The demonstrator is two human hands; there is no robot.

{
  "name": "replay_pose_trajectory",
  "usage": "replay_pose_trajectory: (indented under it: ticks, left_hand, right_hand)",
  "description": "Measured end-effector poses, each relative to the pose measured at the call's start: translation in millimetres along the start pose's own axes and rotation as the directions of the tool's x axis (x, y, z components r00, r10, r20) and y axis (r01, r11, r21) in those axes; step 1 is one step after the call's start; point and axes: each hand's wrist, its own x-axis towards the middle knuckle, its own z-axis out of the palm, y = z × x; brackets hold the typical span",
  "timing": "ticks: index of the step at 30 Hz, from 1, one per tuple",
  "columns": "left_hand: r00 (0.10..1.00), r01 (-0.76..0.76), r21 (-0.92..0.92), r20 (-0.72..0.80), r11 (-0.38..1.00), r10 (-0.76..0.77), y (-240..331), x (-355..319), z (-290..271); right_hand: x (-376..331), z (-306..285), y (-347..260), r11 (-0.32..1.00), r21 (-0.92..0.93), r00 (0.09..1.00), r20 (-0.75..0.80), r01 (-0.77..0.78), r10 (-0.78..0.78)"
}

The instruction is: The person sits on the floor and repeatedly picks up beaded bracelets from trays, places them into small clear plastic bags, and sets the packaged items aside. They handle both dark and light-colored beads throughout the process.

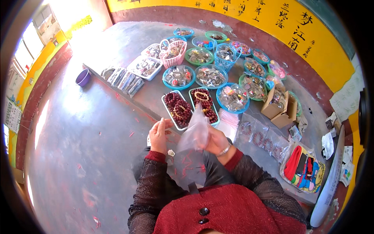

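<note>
A clear plastic bag (193, 132) hangs from my right hand (218, 141), its fingers closed on the bag's right side. The bag is held upright in front of my lap, and its tip overlaps the edge of a tray. To its left, my left hand (158, 135) is raised with curled fingers, apart from the bag. Whatever those fingers may pinch is too small to make out. Just beyond my hands are two pale trays of dark red bead bracelets, a left tray (165, 109) and a right tray (191, 95). Some lighter beads lie among the dark ones.
A stack of clear bags (229, 124) lies right of the trays, beside bagged bracelets (265, 136). Behind stand several baskets of packaged trinkets, including a pink basket (171, 58), and a cardboard box (274, 102). Colourful cloth items (304, 167) lie at right, a purple bowl (83, 78) at left.
</note>
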Motion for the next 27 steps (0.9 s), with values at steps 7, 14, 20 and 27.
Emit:
replay_pose_trajectory:
  ticks: [7, 14, 20, 27]
  left_hand:
    - [1.000, -0.016, 0.053, -0.010, 0.998, 0.016, 6.4, -0.3, -0.5]
    - [0.972, -0.151, 0.109, -0.165, 0.983, 0.167, 12.3, 2.0, -8.0]
    - [0.902, -0.411, 0.493, 0.340, 0.767, 0.265, -1.5, -15.1, 7.3]
    - [0.877, -0.339, 0.685, 0.478, 0.645, -0.048, -12.3, -14.9, 6.1]
  right_hand:
    - [4.5, -29.6, -6.2, 0.966, -0.257, 0.992, -0.128, -0.029, -0.004]
    - [-3.7, -32.0, -6.7, 0.504, -0.863, 0.980, -0.128, -0.035, -0.151]
    - [-0.2, -11.3, 25.3, -0.742, -0.669, 0.933, 0.283, 0.026, -0.223]
    - [16.9, -24.5, 46.8, -0.879, -0.464, 0.932, 0.354, 0.107, -0.073]
